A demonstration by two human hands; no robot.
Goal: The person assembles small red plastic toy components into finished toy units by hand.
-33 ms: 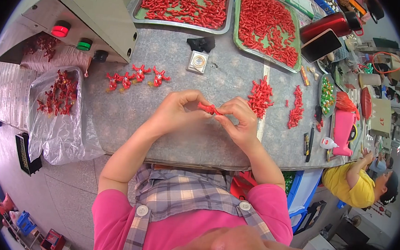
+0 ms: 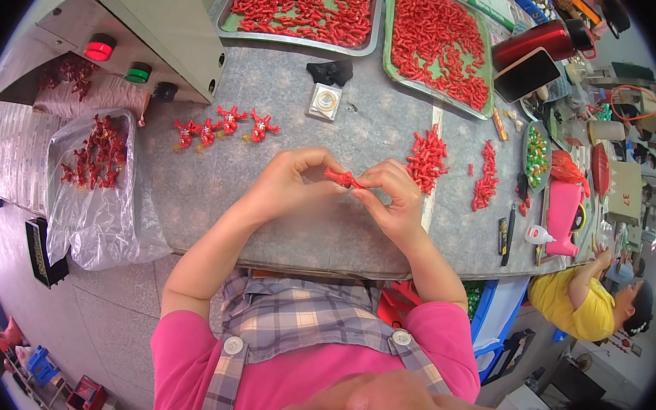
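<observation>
Both hands meet over the grey table, pinching a small red figure part (image 2: pixel 339 177) between them. The fingers of my left hand (image 2: pixel 295 179) are closed on its left end. At its right end, my right hand (image 2: pixel 394 199) grips with thumb and forefinger; the fingertips hide part of the piece. Left of my hands stand several red figures (image 2: pixel 231 119) with limbs and yellowish bits. Right of my right hand lies a pile of small red parts (image 2: pixel 426 160), and beyond it a narrower pile of red pieces (image 2: pixel 486 179).
Two trays (image 2: pixel 298 46) (image 2: pixel 437 94) of red parts stand at the back. A machine (image 2: pixel 150 21) with red and green buttons is at left, above a plastic-lined bin (image 2: pixel 123 216). Rightward are a glue bottle (image 2: pixel 539 235), a pink tool (image 2: pixel 564 216), a phone (image 2: pixel 527 74) and a co-worker in yellow (image 2: pixel 578 306).
</observation>
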